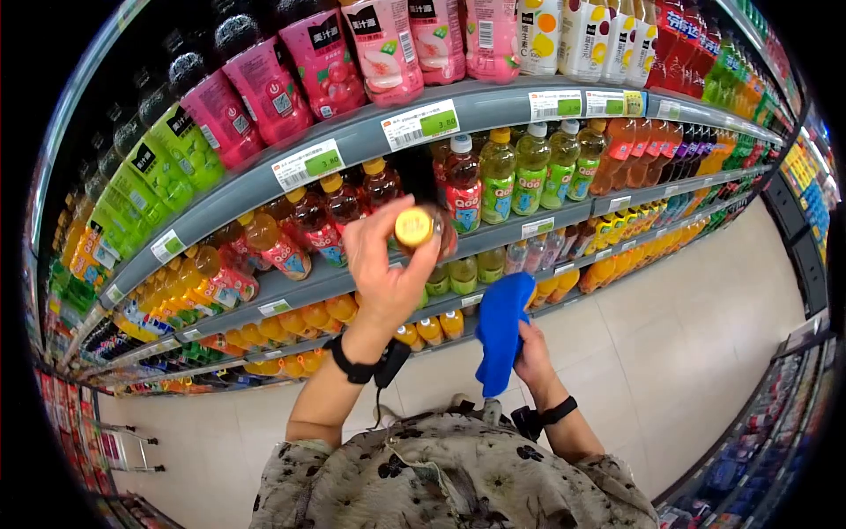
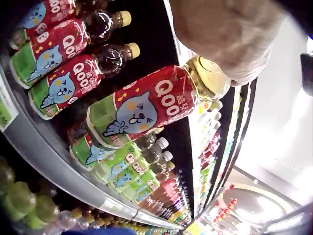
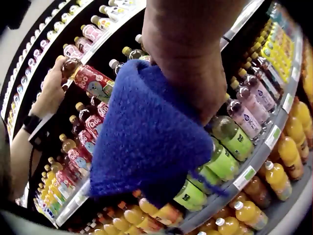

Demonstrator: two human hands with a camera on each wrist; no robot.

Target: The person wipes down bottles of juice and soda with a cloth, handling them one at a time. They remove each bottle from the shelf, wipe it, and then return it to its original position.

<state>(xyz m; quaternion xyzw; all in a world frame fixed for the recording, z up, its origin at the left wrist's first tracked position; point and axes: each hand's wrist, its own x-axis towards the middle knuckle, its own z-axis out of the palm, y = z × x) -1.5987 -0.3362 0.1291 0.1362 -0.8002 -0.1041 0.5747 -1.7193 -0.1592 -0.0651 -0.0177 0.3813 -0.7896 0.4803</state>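
Observation:
My left hand [image 1: 385, 275] grips a red-labelled Qoo juice bottle [image 2: 142, 111] around its neck, just below the yellow cap [image 1: 413, 227]. In the left wrist view the bottle is tilted, its base close to the shelf edge, its blue cartoon label facing the camera. Similar red Qoo bottles [image 2: 63, 88] stand on the shelf beside it. Lower and to the right, my right hand [image 1: 534, 356] holds a blue cloth [image 1: 504, 331] by one edge. The cloth [image 3: 146, 132] hangs down in folds in the right wrist view, partly covering the shelved bottles behind it.
A curved-looking shelf [image 1: 493, 236] of drinks runs across the front, with green Qoo bottles [image 1: 529, 172] to the right of the held bottle. Price tags [image 1: 421, 125] line the upper shelf edge. Orange drinks [image 3: 279, 178] fill lower levels. Tiled floor [image 1: 670, 335] lies behind, with another shelf [image 1: 775, 441] at right.

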